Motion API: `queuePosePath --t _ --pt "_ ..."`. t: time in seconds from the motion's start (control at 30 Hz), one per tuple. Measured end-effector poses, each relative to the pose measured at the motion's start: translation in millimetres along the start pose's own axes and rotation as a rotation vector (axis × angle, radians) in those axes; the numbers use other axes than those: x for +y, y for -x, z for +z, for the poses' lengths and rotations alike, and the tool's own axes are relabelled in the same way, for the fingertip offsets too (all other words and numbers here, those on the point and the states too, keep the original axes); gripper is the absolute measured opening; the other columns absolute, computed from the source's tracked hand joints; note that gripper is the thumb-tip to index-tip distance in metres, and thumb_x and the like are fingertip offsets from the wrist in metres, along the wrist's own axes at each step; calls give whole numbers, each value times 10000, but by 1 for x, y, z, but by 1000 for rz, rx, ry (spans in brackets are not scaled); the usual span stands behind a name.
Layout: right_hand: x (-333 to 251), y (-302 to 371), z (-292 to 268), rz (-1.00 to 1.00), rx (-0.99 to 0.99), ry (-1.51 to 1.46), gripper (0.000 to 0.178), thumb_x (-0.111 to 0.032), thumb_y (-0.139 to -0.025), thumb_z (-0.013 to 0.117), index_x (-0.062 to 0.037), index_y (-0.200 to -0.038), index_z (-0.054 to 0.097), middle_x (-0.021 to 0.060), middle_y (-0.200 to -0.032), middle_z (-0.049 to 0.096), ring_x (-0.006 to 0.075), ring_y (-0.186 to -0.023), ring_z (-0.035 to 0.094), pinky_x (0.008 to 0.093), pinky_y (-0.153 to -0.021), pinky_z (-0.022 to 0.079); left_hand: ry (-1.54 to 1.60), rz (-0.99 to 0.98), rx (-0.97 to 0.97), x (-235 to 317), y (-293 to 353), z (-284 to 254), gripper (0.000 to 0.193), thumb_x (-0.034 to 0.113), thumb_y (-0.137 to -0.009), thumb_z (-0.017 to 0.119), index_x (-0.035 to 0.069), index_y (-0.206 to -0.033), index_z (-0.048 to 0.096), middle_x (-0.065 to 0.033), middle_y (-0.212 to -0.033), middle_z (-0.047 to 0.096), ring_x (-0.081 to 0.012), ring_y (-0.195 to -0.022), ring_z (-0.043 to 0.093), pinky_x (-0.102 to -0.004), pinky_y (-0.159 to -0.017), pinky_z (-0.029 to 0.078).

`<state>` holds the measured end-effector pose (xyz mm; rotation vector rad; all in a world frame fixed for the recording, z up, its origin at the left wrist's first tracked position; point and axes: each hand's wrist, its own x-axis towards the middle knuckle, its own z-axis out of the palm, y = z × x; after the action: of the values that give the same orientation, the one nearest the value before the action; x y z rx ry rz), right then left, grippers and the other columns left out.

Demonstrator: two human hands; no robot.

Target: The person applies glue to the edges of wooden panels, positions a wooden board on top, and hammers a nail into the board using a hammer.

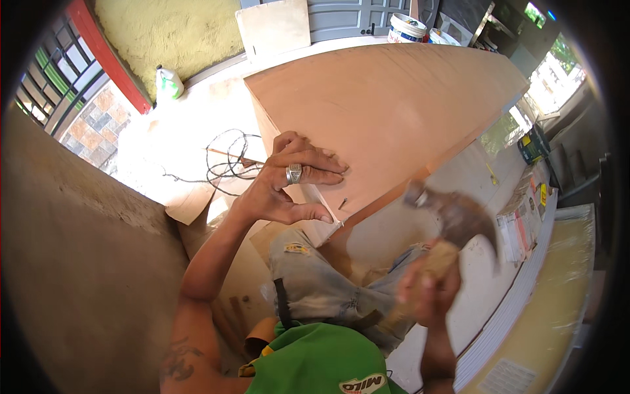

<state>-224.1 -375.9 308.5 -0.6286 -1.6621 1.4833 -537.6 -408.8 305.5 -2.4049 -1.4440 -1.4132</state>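
A large tan wooden panel (pixel 407 111) lies across the space before me, with its near corner close to my knees. My left hand (pixel 295 180), a silver ring on one finger, rests on that corner. Its fingers stretch over the top face, while the thumb lies apart from them by the corner's edge. A small nail (pixel 343 203) sticks up from the panel just beyond the thumb. To the right, my right hand (pixel 430 289) is wrapped round the wooden handle of a claw hammer (pixel 453 213). The hammer, blurred by motion, is raised clear of the panel.
A tangled black cord (pixel 230 157) lies on the floor left of the panel. A white jug (pixel 168 83) stands near the yellow wall. White buckets (pixel 407 29) are behind the panel. On the right are a cardboard box (pixel 522 220) and a plastic-wrapped sheet (pixel 551 295).
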Motion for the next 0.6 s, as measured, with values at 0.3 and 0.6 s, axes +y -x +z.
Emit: queuePosePath --t 0.3,0.6 --pt "-172 -38 -21 -308 344 304 480 -308 -895 554 14 -1226 421 99 -774 586 169 -593 549 284 -549 430 42 26 41 -5 -1 -1 486 405 -605 850 130 -987 729 6 -1072 676 -182 -988 581 -372 -941 300" --pt "-151 -75 21 319 -543 839 368 -242 -899 521 -18 -1189 489 118 -778 615 169 -647 588 317 -618 476 107 34 53 -2 2 -3 474 421 -630 831 113 -975 727 2 -1038 659 -160 -977 557 -355 -948 285"
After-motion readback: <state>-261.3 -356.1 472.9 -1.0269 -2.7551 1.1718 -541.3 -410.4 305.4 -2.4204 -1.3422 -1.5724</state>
